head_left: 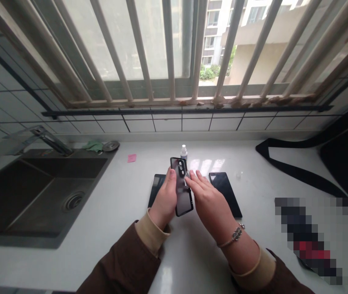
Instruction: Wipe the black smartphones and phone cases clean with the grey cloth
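Note:
My left hand point(168, 196) grips a phone case point(183, 200) along its left edge, thumb on its surface. The case has a smoky see-through back, a black rim and camera rings at the top. It is held tilted above the counter; whether a phone sits inside I cannot tell. My right hand point(209, 200) is at the case's right edge, fingers close together over a small whitish cloth-like piece point(187, 180), mostly hidden. Behind the left hand lies a dark phone point(156, 188), partly covered. Another dark flat device point(226, 194) lies right of the right hand. A small white-capped bottle point(184, 152) stands behind the case.
On the left is a dark sink point(42, 196) with a faucet point(53, 141). A green cloth point(93, 146), a metal strainer point(111, 145) and a pink note point(131, 158) lie near it. To the right are a black strap point(302, 173) and a pixelated item point(310, 241). A barred window is behind.

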Tool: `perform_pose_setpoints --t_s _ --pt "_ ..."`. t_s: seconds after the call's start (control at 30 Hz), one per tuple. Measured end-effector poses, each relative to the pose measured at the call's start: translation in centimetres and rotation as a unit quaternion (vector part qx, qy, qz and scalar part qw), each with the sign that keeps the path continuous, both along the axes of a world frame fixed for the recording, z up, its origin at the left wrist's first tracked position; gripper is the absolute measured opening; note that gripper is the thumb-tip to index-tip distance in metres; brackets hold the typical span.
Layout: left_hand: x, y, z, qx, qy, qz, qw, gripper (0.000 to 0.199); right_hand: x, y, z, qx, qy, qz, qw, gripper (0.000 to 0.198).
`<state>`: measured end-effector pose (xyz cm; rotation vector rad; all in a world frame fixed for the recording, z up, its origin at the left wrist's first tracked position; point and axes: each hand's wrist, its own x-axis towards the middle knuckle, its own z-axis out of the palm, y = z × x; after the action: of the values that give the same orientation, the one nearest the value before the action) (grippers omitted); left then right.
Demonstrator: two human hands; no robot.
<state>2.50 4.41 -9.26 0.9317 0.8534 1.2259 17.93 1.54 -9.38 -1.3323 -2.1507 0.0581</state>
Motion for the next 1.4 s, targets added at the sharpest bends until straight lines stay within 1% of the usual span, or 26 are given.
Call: perform_pose_setpoints --t_s 0.07,0.13,0.23,0.4,0.5,0.57,0.6,0.67,0.7,0.73,0.77,0.83,0.87,0.9,0.93,0.97,1.0,1.03,1.1,1.17,1.27,1.33,1.4 --pt "0.4 -0.5 0.3 0.042 0.071 -0.015 0.996 0.056 0.2 0.2 -0.2 0.004 0.004 -0.024 1.000 0.060" --pt "0.6 -0.9 0.7 0.084 0.134 -0.041 0.987 0.053 0.5 0.3 -0.5 0.005 0.010 -0.045 0.999 0.057" --pt "0.7 -1.2 1.2 0.114 0.175 -0.076 0.975 0.053 0.7 0.5 -0.8 0.003 0.030 -0.062 0.998 0.055" --pt "0.5 -1.0 1.3 0.103 0.162 -0.077 0.978 0.053 0.6 0.4 -0.7 0.010 0.063 -0.065 0.996 0.055" --pt "0.7 -1.1 1.3 0.099 0.136 -0.071 0.983 0.050 0.4 0.3 -0.3 -0.002 0.113 -0.052 0.992 0.054" --pt "0.9 -1.3 1.5 0.071 0.095 -0.062 0.991 0.047 0.3 0.3 0.1 -0.018 0.166 -0.039 0.985 0.052" --pt "0.9 -1.3 1.5 0.044 0.069 -0.052 0.995 0.046 0.3 0.3 0.3 -0.029 0.200 -0.033 0.979 0.050" --pt "0.9 -1.3 1.7 -0.023 0.021 -0.026 0.999 0.041 0.2 0.2 0.6 -0.055 0.286 -0.027 0.956 0.044" --pt "0.9 -1.2 1.8 -0.055 0.003 -0.014 0.998 0.037 0.2 0.3 0.7 -0.072 0.340 -0.026 0.937 0.040" --pt "0.8 -1.2 1.8 -0.082 -0.008 -0.003 0.997 0.034 0.2 0.3 0.8 -0.094 0.401 -0.023 0.911 0.037" --pt "0.7 -1.1 1.9 -0.102 -0.012 0.004 0.995 0.031 0.2 0.4 0.8 -0.123 0.464 -0.018 0.877 0.035" --pt "0.6 -0.9 1.8 -0.120 -0.006 0.018 0.993 0.025 0.1 0.5 0.8 -0.191 0.576 0.005 0.795 0.034" --pt "0.6 -0.8 1.6 -0.122 0.003 0.029 0.992 0.024 0.0 0.6 0.8 -0.223 0.619 0.020 0.753 0.034" --pt "0.6 -0.8 1.5 -0.121 0.010 0.041 0.992 0.024 -0.1 0.6 0.8 -0.246 0.651 0.035 0.717 0.033" --pt "0.6 -0.8 1.3 -0.119 0.012 0.051 0.991 0.026 -0.2 0.6 0.8 -0.263 0.673 0.048 0.689 0.032" --pt "0.7 -0.8 1.2 -0.121 0.008 0.059 0.991 0.029 -0.4 0.6 0.9 -0.274 0.687 0.061 0.670 0.031" --pt "0.8 -0.9 1.1 -0.128 -0.003 0.057 0.990 0.033 -0.5 0.5 1.0 -0.284 0.693 0.074 0.659 0.030" --pt "0.9 -0.9 1.1 -0.141 -0.021 0.043 0.989 0.038 -0.7 0.4 1.0 -0.297 0.690 0.086 0.654 0.029" --pt "1.0 -1.1 1.4 -0.169 -0.067 -0.006 0.983 0.051 -0.9 0.3 1.3 -0.331 0.672 0.104 0.654 0.030" --pt "1.0 -1.3 1.8 -0.186 -0.117 -0.045 0.975 0.059 -0.9 0.2 1.5 -0.358 0.660 0.100 0.653 0.033" --pt "0.8 -1.4 2.1 -0.200 -0.166 -0.052 0.964 0.053 -0.7 0.4 1.9 -0.378 0.670 0.062 0.636 0.034" --pt "0.7 -1.3 1.9 -0.220 -0.162 -0.055 0.960 0.048 -0.7 0.5 2.2 -0.391 0.677 0.041 0.622 0.035" --pt "0.8 -1.2 1.5 -0.234 -0.140 -0.065 0.960 0.046 -0.7 0.5 2.3 -0.405 0.673 0.038 0.618 0.037"
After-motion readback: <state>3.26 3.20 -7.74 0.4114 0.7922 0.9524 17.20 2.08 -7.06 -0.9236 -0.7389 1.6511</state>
